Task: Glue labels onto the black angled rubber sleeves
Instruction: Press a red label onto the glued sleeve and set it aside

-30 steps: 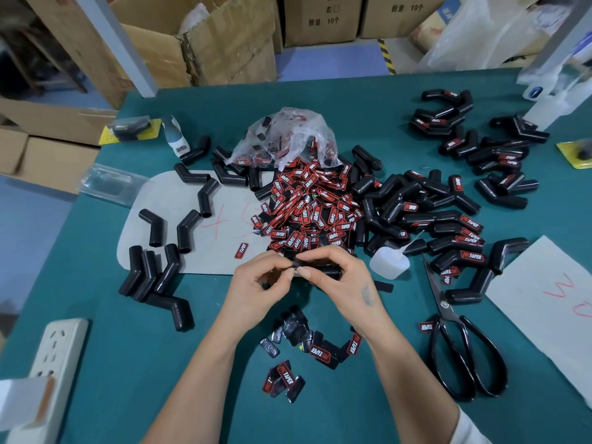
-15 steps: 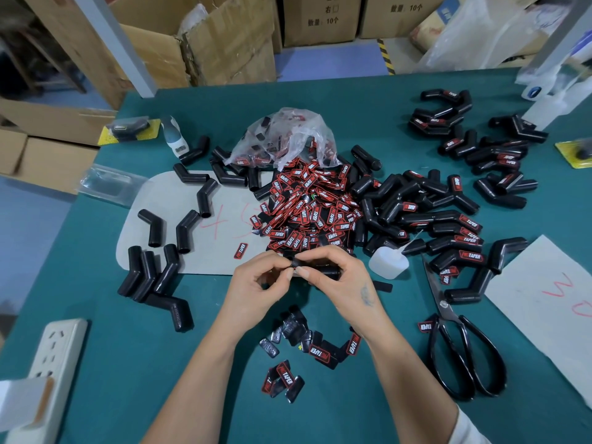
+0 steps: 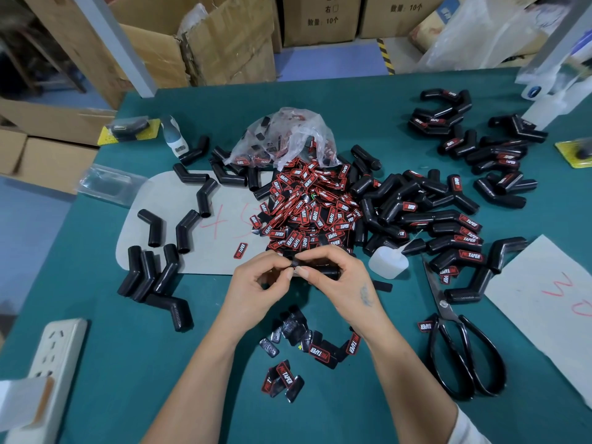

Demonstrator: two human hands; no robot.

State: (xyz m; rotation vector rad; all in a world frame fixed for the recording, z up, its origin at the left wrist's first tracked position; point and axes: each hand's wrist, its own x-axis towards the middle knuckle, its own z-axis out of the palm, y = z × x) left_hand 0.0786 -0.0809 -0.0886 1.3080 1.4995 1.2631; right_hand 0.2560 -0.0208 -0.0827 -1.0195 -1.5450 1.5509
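Both hands meet over the green table [image 3: 128, 363] in the middle of the head view. My right hand [image 3: 339, 277] grips a black angled rubber sleeve [image 3: 325, 272] and my left hand [image 3: 259, 283] pinches its left end; any label on it is hidden by my fingers. Just beyond them lies a heap of red-and-black labels [image 3: 307, 213] spilling from a clear bag [image 3: 285, 136]. Plain sleeves [image 3: 153, 274] lie at the left, labelled sleeves [image 3: 455, 241] at the right. A small white glue bottle [image 3: 389, 262] lies beside my right hand.
Black scissors [image 3: 464, 350] lie at the right, near a grey card [image 3: 551, 302]. Several loose labels [image 3: 301, 344] are scattered under my wrists. A white power strip [image 3: 54, 363] sits at the lower left. More labelled sleeves [image 3: 480, 142] lie far right. Cardboard boxes [image 3: 205, 43] stand behind the table.
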